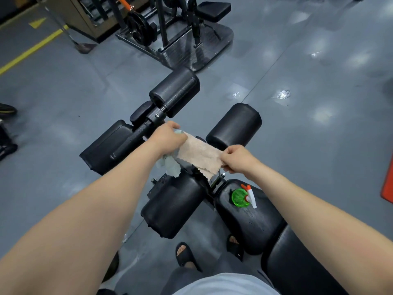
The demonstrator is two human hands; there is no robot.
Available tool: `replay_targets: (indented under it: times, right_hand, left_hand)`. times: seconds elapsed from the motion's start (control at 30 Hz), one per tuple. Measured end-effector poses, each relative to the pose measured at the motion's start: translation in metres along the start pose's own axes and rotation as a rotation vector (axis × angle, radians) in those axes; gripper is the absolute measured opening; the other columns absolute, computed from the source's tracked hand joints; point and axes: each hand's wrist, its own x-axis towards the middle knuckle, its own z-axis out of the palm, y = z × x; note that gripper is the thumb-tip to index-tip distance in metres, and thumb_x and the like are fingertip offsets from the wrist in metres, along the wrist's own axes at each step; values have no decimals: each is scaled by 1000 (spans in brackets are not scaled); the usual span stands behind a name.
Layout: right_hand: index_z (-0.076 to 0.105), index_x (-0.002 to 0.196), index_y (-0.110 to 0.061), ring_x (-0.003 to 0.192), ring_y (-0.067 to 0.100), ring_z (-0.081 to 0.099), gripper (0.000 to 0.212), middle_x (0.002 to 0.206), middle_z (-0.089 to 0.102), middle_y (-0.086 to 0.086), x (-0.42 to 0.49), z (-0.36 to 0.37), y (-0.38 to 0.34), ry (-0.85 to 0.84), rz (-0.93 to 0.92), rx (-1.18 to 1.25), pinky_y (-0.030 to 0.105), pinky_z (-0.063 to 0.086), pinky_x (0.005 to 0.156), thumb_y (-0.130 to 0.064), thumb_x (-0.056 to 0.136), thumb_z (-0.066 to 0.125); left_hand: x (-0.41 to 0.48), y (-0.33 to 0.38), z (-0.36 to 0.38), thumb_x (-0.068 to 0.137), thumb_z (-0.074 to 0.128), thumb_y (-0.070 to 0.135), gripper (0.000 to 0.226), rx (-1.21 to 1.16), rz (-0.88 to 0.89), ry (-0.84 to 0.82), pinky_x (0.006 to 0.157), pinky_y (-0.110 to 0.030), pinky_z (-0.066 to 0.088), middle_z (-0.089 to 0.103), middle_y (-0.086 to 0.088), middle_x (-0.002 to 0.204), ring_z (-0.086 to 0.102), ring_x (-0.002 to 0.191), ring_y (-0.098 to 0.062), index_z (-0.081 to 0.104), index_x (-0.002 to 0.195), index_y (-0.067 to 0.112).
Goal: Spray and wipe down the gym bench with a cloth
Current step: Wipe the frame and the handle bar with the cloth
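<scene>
A beige cloth point(201, 153) is stretched between my two hands above the black bench's point(251, 220) central metal post. My left hand point(168, 138) grips the cloth's far end, with a pale greenish part of cloth hanging below it. My right hand point(236, 158) pinches the near end. A green spray bottle point(241, 198) with a white and orange trigger head stands on the wet seat pad, just below my right hand. Black foam roller pads point(236, 125) stick out on both sides of the post.
Grey glossy floor surrounds the bench, with wet spots to the right. A weight machine point(170, 33) with plates stands at the back. My feet in black sandals point(186, 254) are beside the seat pad. An orange mat edge point(388, 184) shows at far right.
</scene>
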Motion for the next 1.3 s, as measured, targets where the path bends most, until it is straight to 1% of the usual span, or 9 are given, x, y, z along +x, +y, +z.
replay_targets:
  times: [0.07,0.2,0.37,0.47,0.57,0.77,0.97,1.1,1.3]
  right_hand:
    - [57,76,-10,64,22,59,14,72,69,16,5,-1,15,7,36,-177,38,56,65,-10,84,46]
    - [54,85,-11,75,22,50,16,79,53,5,0,-7,21,39,2,-500,36,47,68,-25,91,52]
    - [67,94,-24,88,13,65,15,92,69,-7,-13,10,-15,3,-327,-276,32,54,82,-38,90,62]
    - [64,108,-36,96,1,62,36,105,65,-14,-19,34,-39,-158,-456,-189,23,51,88,-58,80,73]
    - [65,93,-34,85,-5,59,19,91,64,-19,-25,53,-51,-153,-560,-189,18,47,81,-50,85,73]
    - [61,83,-22,63,2,50,18,67,57,-17,-33,67,-73,-213,-546,-28,21,43,65,-28,100,61]
    - [63,87,-23,67,10,50,17,74,60,-9,-34,79,-93,-213,-502,51,29,42,69,-34,100,61]
    - [71,97,-24,71,16,49,5,89,65,1,-30,92,-98,-359,-426,201,35,42,72,-24,94,67]
    - [59,91,-20,80,17,54,16,86,62,0,-25,123,-100,-181,-370,178,45,49,84,-35,97,61]
  left_hand:
    - [0,3,4,91,60,31,38,31,-27,12,72,-31,54,62,-1,109,63,74,-18,54,128,25]
    - [-9,10,2,79,49,20,2,-169,-59,-23,48,-23,27,48,-1,59,42,53,-19,51,78,20]
    - [-29,16,-10,55,47,15,55,-513,-131,-54,66,-32,36,55,-8,85,45,77,-23,68,105,8]
    - [-39,11,-18,50,41,7,56,-702,-139,-51,81,-34,44,50,-9,103,50,90,-24,67,99,12]
    - [-43,-1,-28,72,40,-6,47,-807,-145,0,84,-34,50,52,-14,111,56,96,-24,61,111,8]
    - [-54,-51,-43,98,50,4,44,-599,-190,34,79,-42,64,66,-9,109,70,85,-23,43,134,29]
    - [-66,-94,-45,95,63,51,23,-409,30,51,82,-36,60,66,7,114,69,96,-13,65,107,32]
    - [-70,-110,-47,91,75,35,25,-330,235,-98,64,-16,43,65,25,69,54,63,5,67,114,31]
    - [-60,-136,-63,95,71,29,5,-325,268,-70,70,-24,45,63,15,73,53,67,-1,73,96,25]
